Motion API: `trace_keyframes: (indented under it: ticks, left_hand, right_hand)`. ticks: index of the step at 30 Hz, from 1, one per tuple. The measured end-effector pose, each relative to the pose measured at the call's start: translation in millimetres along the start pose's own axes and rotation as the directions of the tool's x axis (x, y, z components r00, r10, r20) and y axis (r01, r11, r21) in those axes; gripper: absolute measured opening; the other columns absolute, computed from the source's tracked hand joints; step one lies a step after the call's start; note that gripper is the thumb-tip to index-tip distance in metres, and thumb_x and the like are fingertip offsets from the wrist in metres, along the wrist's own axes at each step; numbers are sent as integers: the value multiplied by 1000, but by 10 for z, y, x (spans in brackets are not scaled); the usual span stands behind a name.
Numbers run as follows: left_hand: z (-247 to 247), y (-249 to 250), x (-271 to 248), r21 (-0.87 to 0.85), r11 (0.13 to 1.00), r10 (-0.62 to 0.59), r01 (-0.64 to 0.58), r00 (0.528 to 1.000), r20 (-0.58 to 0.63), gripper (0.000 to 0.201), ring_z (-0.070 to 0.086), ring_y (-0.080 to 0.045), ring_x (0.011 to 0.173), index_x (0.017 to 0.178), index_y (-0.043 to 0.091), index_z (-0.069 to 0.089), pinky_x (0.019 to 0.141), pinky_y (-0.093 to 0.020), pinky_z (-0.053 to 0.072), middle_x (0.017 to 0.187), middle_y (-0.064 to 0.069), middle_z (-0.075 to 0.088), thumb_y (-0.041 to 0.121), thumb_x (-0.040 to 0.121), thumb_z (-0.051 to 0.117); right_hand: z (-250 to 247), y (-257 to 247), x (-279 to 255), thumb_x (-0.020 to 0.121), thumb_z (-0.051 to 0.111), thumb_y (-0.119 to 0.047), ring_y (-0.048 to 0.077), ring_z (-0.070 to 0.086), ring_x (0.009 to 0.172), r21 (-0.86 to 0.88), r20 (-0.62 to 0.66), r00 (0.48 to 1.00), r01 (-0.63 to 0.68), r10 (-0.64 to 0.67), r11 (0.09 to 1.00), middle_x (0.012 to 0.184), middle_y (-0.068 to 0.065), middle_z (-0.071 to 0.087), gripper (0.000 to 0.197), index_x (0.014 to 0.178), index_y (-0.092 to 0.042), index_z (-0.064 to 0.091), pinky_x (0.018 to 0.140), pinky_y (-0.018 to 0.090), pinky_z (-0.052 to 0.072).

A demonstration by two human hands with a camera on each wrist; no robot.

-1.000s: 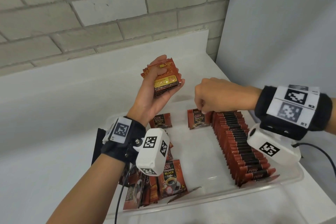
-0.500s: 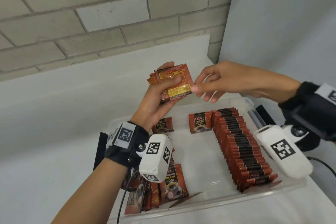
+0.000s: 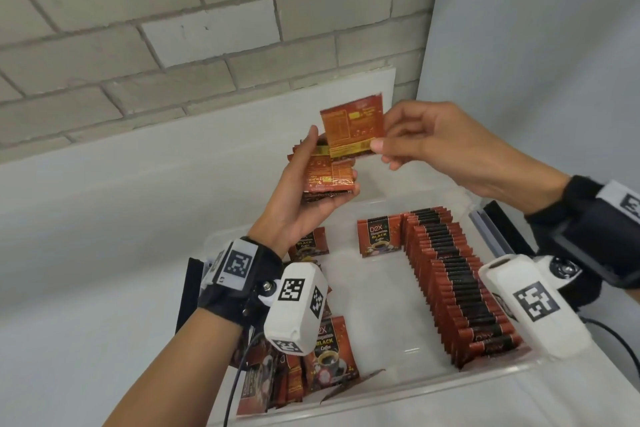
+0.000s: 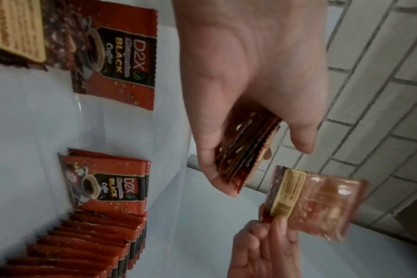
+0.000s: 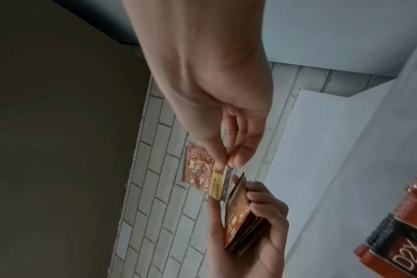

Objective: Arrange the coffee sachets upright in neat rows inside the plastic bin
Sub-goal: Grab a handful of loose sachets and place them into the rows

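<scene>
- Left hand (image 3: pixel 308 204) curls round one stack (image 3: pixel 327 177) of red sachets, above bin (image 3: pixel 485 376).
- Right hand (image 3: pixel 436 146) pinches one sachet (image 3: pixel 351 126), back showing, at stack's 1 o'clock.
- One upright row (image 3: pixel 457 284) along bin's 3 o'clock side; loose sachets (image 3: pixel 325 350) at 8 o'clock.

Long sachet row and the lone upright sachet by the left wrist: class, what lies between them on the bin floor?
Only bare bin floor separates the long sachet row from the lone upright sachet, as the head view shows.
</scene>
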State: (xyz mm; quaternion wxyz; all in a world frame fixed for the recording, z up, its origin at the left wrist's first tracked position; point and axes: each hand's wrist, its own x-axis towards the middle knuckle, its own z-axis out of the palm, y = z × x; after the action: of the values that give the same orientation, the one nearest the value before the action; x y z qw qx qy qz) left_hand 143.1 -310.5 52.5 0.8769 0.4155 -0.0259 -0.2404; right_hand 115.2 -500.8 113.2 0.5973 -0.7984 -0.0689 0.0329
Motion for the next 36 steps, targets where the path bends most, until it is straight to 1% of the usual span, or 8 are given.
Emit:
trace_keyframes:
  ticks: [6,11,15,19,23,27,33,36]
  left_hand:
    - [0,-11,0,-37,998,-45,46,999,30,22,59,-25,80,103,16,63,71,-35,54,94,-13,63,27,85,63]
    - [-2,-30,6,16,999,-43,43,998,36,33,68,-21,84,113,10,57,68,-32,57,98,-10,67,4,81,63]
    - [12,-34,9,-6,999,31,-31,998,60,34,68,-23,96,107,17,61,90,-44,54,105,-9,66,-1,78,60]
    - [-4,-22,32,-70,990,127,-124,991,42,36,68,-21,96,108,20,60,98,-46,48,98,-5,69,-1,78,60]
    - [-23,-26,43,-125,974,199,-191,979,53,32,67,-21,99,105,21,65,88,-38,55,103,-6,69,-1,83,57]
    - [-46,-31,53,-132,964,241,-232,969,56,36,64,-23,104,113,20,57,94,-40,51,106,-7,67,0,83,57]
    - [-35,-34,44,-123,961,256,-248,966,47,36,66,-22,105,113,21,56,98,-42,49,109,-6,69,2,83,55]
    - [-23,-29,23,-95,968,238,-231,969,68,32,64,-24,109,106,23,65,101,-43,47,111,-6,69,2,84,55]
  right_hand:
    - [56,92,2,80,75,-12,4,68,89,-145,-6,989,148,-151,978,94,-5,74,8,86,-16,71,84,10,48]
    - [106,178,12,81,74,-12,-1,65,92,-241,31,985,170,-167,956,101,-9,71,9,87,-18,72,82,6,46]
    - [87,212,25,88,67,-9,-3,65,96,-258,39,990,139,-133,956,103,-8,70,14,97,-18,71,82,9,49]
    - [98,151,3,94,58,-12,7,69,95,75,0,995,-102,102,992,108,3,68,20,113,-7,62,81,15,53]
    - [141,116,-48,82,66,-38,12,69,100,211,184,945,-308,272,928,107,8,72,46,112,-2,63,86,19,54]
    - [258,179,-35,70,75,-29,16,70,97,250,233,922,-365,311,897,102,10,73,45,105,-2,68,86,24,56]
    - [275,195,22,82,70,-6,23,72,92,407,151,938,-346,312,845,98,16,74,8,88,-3,66,85,31,58]
    - [242,176,18,84,69,-4,27,72,92,430,125,949,-315,290,846,98,19,73,7,87,-3,63,82,32,59]
